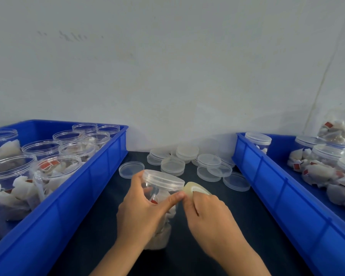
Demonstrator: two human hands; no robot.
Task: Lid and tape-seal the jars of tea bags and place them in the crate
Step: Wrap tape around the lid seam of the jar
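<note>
A clear plastic jar of tea bags [159, 186] with a lid on stands on the dark table between two blue crates. My left hand [141, 208] wraps around the jar's side, thumb pressed against it just below the lid. My right hand [209, 218] holds a roll of clear tape [193, 189] against the jar's right side, touching my left thumb. The left blue crate [84, 188] holds several open jars of tea bags. The right blue crate [267, 176] holds several lidded jars, some lying down.
Loose clear lids [179, 160] lie in piles and singly on the dark table behind the jar, near the white wall. One lid [130, 169] lies close to my left hand. The crates hem the table strip in on both sides.
</note>
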